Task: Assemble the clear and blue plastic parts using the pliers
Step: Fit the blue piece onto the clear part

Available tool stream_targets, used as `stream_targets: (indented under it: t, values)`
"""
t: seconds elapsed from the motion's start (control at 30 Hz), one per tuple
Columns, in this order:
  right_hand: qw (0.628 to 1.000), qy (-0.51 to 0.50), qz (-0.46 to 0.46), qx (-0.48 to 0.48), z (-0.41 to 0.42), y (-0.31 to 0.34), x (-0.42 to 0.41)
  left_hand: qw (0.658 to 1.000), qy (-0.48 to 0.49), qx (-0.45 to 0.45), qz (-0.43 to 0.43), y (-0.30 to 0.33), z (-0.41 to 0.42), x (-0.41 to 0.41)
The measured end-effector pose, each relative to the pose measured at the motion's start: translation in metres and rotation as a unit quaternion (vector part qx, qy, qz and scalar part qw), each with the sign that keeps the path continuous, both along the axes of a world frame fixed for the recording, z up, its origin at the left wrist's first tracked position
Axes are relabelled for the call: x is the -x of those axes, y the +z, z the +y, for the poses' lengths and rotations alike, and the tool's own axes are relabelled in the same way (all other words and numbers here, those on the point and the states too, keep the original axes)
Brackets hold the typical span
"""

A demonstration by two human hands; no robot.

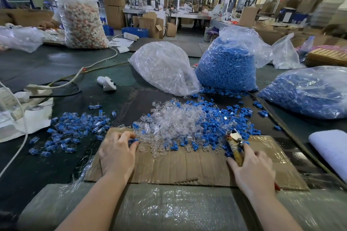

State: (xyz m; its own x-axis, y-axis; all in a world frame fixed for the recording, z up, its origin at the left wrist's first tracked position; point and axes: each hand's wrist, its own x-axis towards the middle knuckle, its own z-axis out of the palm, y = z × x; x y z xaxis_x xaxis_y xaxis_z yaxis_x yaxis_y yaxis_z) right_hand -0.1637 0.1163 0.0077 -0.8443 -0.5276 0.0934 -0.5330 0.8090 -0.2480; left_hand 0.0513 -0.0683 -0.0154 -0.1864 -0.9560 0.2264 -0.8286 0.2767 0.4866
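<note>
My left hand (pixel 117 153) pinching a blue part (pixel 133 140) off the cardboard (pixel 187 163), my right hand (pixel 253 170) wrapped in a firm grip round the pliers (pixel 234 143)

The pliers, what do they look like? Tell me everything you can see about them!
The pliers are a small hand tool with a shiny metal head and worn yellowish handles. The right hand grips the handles, one finger stretched along them. The head points away from the person, tilted up a little, its tip at the edge of the heap of blue parts. The tool hangs just over the cardboard sheet. The jaws look nearly closed, but whether they hold anything is too blurry to tell.
</note>
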Motion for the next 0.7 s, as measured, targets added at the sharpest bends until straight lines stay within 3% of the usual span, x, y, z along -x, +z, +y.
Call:
stream_targets:
  t: [0.3, 0.4, 0.5, 0.7]
  values:
    - [0.994, -0.013, 0.074, -0.083, -0.004, -0.002, -0.005, 0.994, 0.029, 0.061, 0.087, 0.003, 0.005, 0.007]
    - [0.991, 0.033, 0.127, -0.010, -0.011, 0.000, -0.015, 0.984, -0.045, 0.080, 0.150, 0.010, 0.019, 0.023]
    - [0.982, 0.118, 0.119, 0.090, -0.023, -0.006, -0.026, 0.972, -0.156, 0.066, 0.162, 0.012, 0.035, 0.042]
    - [0.973, 0.195, 0.066, 0.108, -0.043, -0.018, -0.040, 0.965, -0.227, 0.047, 0.124, -0.002, 0.057, 0.071]
